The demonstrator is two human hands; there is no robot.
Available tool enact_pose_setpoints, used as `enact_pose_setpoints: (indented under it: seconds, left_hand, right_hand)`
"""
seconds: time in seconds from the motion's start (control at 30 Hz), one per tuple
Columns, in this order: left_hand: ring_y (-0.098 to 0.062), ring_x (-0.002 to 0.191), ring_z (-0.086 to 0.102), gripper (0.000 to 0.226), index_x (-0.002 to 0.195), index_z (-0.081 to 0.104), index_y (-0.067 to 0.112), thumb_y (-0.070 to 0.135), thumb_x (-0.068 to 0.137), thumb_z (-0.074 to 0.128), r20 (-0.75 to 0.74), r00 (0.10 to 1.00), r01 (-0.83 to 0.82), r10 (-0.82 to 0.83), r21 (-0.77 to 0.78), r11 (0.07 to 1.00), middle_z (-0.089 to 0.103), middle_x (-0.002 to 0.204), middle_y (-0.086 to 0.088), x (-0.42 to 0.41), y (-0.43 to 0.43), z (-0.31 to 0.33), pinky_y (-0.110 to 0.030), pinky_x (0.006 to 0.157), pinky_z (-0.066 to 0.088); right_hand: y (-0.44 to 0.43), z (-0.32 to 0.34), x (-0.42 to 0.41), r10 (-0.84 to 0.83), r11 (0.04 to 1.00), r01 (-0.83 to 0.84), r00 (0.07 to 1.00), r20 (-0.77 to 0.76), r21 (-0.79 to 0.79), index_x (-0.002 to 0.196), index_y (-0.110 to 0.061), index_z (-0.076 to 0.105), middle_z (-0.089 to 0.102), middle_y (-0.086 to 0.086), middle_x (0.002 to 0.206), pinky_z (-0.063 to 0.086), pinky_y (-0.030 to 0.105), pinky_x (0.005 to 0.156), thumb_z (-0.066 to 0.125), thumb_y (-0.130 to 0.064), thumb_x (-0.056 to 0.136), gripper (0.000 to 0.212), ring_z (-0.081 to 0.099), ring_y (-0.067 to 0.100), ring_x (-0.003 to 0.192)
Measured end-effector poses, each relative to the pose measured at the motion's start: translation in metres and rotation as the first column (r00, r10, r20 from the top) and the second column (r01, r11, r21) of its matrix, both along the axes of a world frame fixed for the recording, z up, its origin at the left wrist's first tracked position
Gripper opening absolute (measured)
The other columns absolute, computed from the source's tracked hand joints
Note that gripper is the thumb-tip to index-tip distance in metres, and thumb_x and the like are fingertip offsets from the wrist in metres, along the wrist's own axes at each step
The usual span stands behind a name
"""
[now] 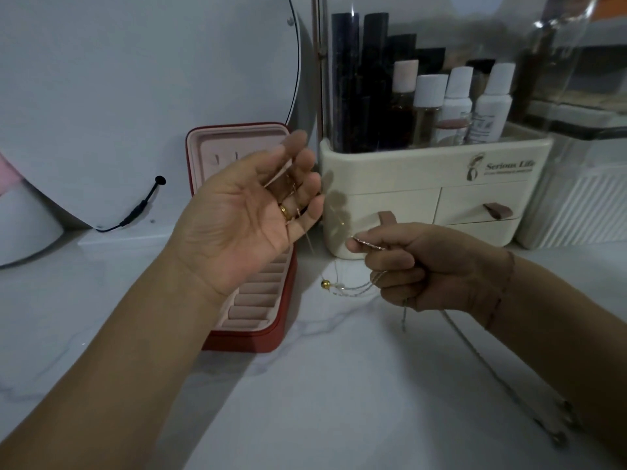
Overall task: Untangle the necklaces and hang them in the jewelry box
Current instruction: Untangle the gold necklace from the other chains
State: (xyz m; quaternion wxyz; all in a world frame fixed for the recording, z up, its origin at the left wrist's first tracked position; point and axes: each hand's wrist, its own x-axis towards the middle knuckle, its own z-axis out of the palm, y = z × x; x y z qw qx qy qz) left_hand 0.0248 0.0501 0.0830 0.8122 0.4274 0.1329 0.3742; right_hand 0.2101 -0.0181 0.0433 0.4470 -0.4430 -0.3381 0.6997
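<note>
I have the left hand (244,215) raised in front of the open box (244,340), palm up and fingers loosely spread, with thin chains draped over them. The right hand (424,269), just right of the box, is curled tight, pinching the necklaces (359,286) between thumb and forefinger. The strands sag between the two hands, a gold bead (325,284) hanging at the box's right edge above the tabletop (339,385). How many chains there are, I can't quite tell. An organizer (424,178) stands right of the box, a mirror (135,96) behind it.
</note>
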Motion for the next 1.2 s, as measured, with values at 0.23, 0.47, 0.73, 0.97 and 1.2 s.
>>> enact_pose_setpoints:
  seconds: [0.23,0.47,0.73,0.97,1.2]
  left_hand:
    - [-0.019,0.094,0.064,0.055,0.135,0.052,0.023,0.021,0.080,0.057,0.058,0.998,0.017,-0.021,0.061,0.998,0.061,0.109,-0.003,0.004,-0.005,-0.005,-0.042,0.092,0.050]
    - [-0.019,0.099,0.064,0.073,0.141,0.041,0.028,0.021,0.072,0.064,0.089,0.996,0.008,-0.019,0.126,0.992,0.061,0.111,-0.002,0.007,-0.005,-0.008,-0.046,0.094,0.049]
    - [-0.021,0.097,0.063,0.063,0.136,0.043,0.024,0.018,0.076,0.062,0.141,0.990,0.003,-0.017,0.102,0.995,0.059,0.110,-0.006,0.005,-0.004,-0.006,-0.049,0.089,0.051]
    - [-0.024,0.099,0.062,0.048,0.126,0.046,0.024,0.022,0.079,0.059,0.195,0.979,0.050,-0.055,0.027,0.998,0.055,0.115,-0.009,0.004,-0.006,-0.003,-0.050,0.090,0.049]
    - [-0.022,0.100,0.061,0.046,0.124,0.046,0.024,0.025,0.079,0.056,0.190,0.980,0.050,-0.052,0.013,0.999,0.055,0.114,-0.008,0.003,-0.007,-0.003,-0.050,0.091,0.048]
  right_hand:
    - [-0.001,-0.009,-0.011,0.046,0.998,-0.044,0.998,0.038,-0.048,0.078,-0.013,0.058,0.033,-0.006,0.041,0.012,0.016,0.035,0.054,-0.020,0.079,0.008,0.021,0.004,0.031]
    - [0.001,-0.014,-0.013,0.061,0.994,-0.058,0.997,0.036,-0.090,0.079,-0.014,0.052,0.042,-0.003,0.048,0.016,0.015,0.035,0.045,-0.019,0.093,0.016,0.026,0.004,0.033]
    - [-0.004,-0.008,-0.014,0.017,0.988,-0.080,0.904,0.426,0.130,0.071,-0.015,0.047,0.040,-0.004,0.051,0.013,0.022,0.045,0.058,-0.017,0.091,0.023,0.022,0.007,0.043]
    - [-0.005,-0.014,-0.018,0.048,0.979,-0.139,0.870,0.490,0.151,0.058,-0.020,0.067,0.032,-0.006,0.046,0.010,0.022,0.045,0.059,-0.012,0.091,0.036,0.018,0.007,0.041]
    - [-0.005,-0.015,-0.018,0.057,0.973,-0.149,0.894,0.444,0.175,0.114,0.009,0.057,0.026,-0.005,0.047,0.008,0.024,0.044,0.059,-0.011,0.090,0.031,0.015,0.008,0.041]
